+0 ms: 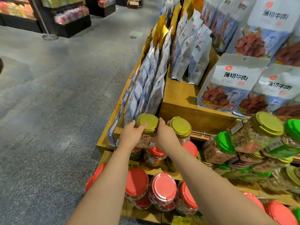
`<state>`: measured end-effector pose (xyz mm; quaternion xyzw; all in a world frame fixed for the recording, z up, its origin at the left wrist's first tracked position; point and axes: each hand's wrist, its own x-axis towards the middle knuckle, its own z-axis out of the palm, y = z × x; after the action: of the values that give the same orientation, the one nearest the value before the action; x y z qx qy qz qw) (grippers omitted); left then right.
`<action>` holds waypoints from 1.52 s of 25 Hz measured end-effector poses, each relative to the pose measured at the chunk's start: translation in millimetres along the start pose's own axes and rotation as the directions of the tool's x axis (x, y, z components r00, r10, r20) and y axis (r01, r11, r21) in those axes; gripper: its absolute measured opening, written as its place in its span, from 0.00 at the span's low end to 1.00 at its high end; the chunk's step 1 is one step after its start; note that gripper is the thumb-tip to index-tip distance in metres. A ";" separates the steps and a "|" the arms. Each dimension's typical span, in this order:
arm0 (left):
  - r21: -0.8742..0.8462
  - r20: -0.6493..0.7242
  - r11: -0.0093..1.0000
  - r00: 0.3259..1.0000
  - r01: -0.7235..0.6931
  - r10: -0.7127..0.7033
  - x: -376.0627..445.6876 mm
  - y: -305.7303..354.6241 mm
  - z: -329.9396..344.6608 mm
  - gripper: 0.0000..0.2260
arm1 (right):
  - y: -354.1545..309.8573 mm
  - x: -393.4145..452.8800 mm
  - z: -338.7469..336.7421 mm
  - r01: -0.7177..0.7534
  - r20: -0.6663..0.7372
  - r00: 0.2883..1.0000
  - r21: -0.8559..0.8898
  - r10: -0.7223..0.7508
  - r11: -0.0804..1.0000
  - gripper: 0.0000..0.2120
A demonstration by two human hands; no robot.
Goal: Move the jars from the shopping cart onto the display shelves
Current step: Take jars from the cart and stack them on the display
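Gold-lidded jar (147,127) is clamped between left hand (131,135) and right hand (164,135), nearly shelved beside another (cart unseen).

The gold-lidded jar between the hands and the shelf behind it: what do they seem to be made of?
Jar: clear body, probably plastic, since the contents show through; its gold lid has a dull metallic sheen, metal or coated plastic. Shelf: looks like wood or wood laminate, a warm brown, matte surface with flat board edges.
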<state>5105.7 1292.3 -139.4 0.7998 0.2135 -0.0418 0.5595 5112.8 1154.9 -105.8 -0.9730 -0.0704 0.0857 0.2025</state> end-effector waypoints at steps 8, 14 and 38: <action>0.255 -0.174 0.945 0.951 -0.207 0.256 -51.8 85.8 29.3 0.32 | 26.8 -61.0 -98.2 0.044 -0.087 0.996 0.070 -0.038 0.997 0.27; 0.214 -0.013 0.855 0.874 -0.472 0.485 -120.1 159.8 103.9 0.26 | 107.4 -137.5 -190.6 -0.074 -0.262 0.956 0.218 0.131 0.973 0.23; 0.690 0.321 0.389 0.740 -0.610 0.591 -181.1 261.7 359.3 0.41 | 426.1 -136.1 -312.0 -0.186 -0.232 0.946 0.178 0.225 0.966 0.23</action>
<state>5105.1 836.9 12.4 0.9774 -0.1340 0.0681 0.1484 5084.6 625.4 21.8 -0.9594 0.0647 -0.0117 0.2743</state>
